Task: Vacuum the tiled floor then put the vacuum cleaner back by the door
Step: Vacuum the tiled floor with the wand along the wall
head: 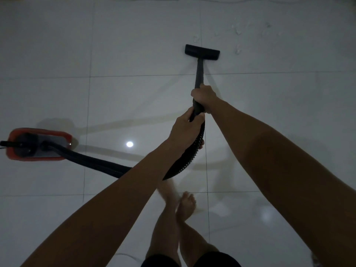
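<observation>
A red and black vacuum cleaner body sits on the white tiled floor at the left. Its black ribbed hose curves right and up to a dark wand. The wand ends in a black floor nozzle lying flat on the tiles. My right hand grips the wand near its lower end. Just below it, my left hand holds the hose where it joins the wand.
Small white scraps of debris lie scattered on the tiles beyond and right of the nozzle. My bare feet stand below the hands, one blurred. A power cord leaves the vacuum body at the left edge. A bright lamp reflection shines on the floor.
</observation>
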